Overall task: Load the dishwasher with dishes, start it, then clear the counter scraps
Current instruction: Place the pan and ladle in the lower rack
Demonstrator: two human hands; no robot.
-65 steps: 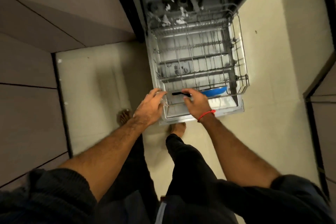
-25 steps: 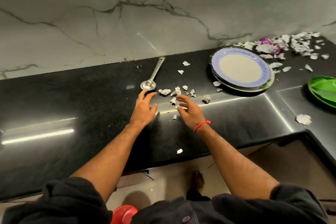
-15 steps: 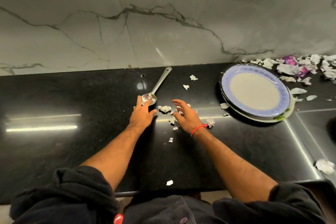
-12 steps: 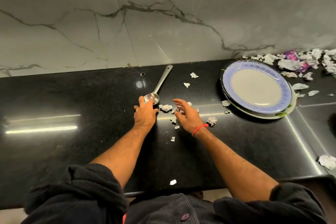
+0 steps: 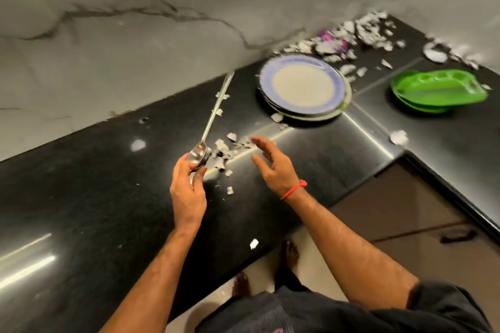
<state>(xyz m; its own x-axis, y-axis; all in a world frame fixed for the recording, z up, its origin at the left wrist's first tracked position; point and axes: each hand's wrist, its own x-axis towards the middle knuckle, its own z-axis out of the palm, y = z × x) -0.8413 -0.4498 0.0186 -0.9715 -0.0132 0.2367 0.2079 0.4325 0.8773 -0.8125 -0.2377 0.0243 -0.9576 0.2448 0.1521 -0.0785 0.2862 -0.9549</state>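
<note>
Head view: left hand [image 5: 188,192] pinches long steel ladle [image 5: 208,127] by its bowl, likely lifting it for dishwasher loading, right hand [image 5: 273,167] open, empty over white paper scraps [image 5: 224,150], blue-rimmed round plate [image 5: 303,86] and green plastic tray [image 5: 435,92] waiting on black counter [image 5: 81,184].

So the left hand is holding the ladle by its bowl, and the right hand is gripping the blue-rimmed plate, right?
Not quite. In the head view the right hand is open and empty above the scraps, apart from the blue-rimmed plate. The left hand does hold the ladle by its bowl.
</note>
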